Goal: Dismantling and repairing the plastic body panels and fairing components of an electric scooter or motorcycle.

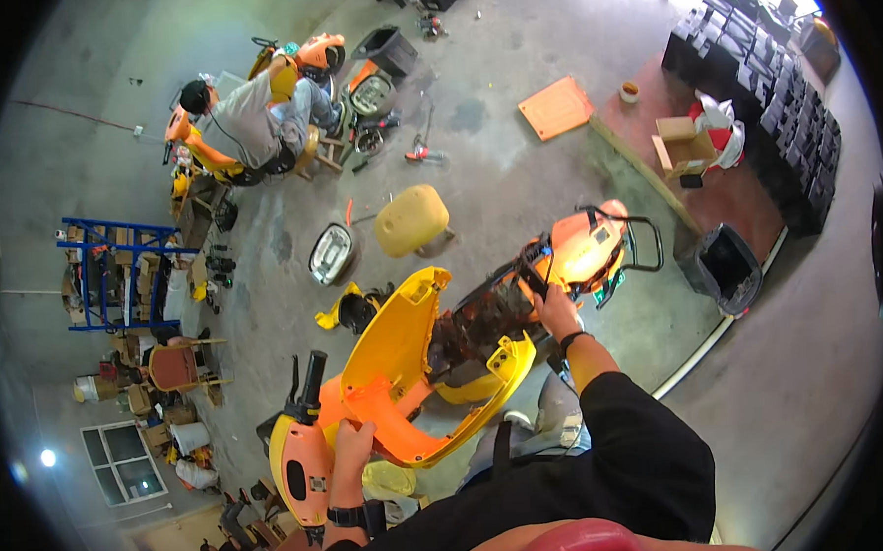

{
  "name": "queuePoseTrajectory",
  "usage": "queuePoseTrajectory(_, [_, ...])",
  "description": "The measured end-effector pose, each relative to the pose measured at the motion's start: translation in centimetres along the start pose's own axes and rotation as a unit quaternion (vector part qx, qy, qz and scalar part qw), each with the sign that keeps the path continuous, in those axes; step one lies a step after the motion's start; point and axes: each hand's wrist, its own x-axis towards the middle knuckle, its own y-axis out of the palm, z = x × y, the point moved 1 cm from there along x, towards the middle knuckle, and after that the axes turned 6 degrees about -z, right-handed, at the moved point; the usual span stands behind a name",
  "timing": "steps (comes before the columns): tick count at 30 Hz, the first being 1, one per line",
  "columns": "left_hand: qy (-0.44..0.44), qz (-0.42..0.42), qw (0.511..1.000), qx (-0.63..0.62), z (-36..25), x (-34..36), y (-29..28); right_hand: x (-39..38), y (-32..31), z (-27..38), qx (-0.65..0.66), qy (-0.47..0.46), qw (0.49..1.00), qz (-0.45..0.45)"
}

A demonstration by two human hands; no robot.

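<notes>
An orange and yellow scooter lies across the view below me, with its front cowl (302, 459) and black handlebar at the left and its orange rear body (583, 250) with a black grab rail at the right. My left hand (353, 439) grips the edge of a loose orange and yellow plastic body panel (388, 396) beside the cowl. My right hand (559, 308) is closed on a black part (535, 271) of the rear frame, which I cannot make out clearly. Dark inner parts show between the panel and the rear body.
A person (248, 126) sits at another scooter. Around me lie a yellow stool (411, 220), a seat bucket (331, 254), an orange board (554, 108), a black bin (727, 268), an open carton (685, 147) and stacked black parts (749, 104). A blue rack (97, 276) and chair (174, 366) stand left.
</notes>
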Motion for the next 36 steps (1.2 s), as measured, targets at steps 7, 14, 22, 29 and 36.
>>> queuePoseTrajectory(7, [0.013, -0.05, 0.997, -0.06, -5.5, -1.9, -1.5, 2.8, -5.7, -1.6, -0.001, 0.065, 0.98, 0.19])
queuePoseTrajectory(14, [0.174, -0.143, 0.974, -0.026, -4.3, 0.9, -1.8, 2.2, -25.7, 13.5, 0.213, -0.13, 0.958, -0.139])
queuePoseTrajectory(22, [0.173, -0.149, 0.971, 0.071, -10.7, -0.8, -1.8, -12.9, -25.9, 31.0, 0.003, -0.472, 0.863, 0.177])
queuePoseTrajectory(29, [0.254, -0.168, 0.948, 0.096, -13.8, -4.8, -3.7, -18.6, -21.8, 31.0, -0.181, -0.479, 0.819, 0.259])
queuePoseTrajectory(36, [0.315, -0.195, 0.921, 0.122, -20.9, -10.7, -3.1, -15.4, -31.0, 30.4, -0.03, -0.39, 0.861, 0.326])
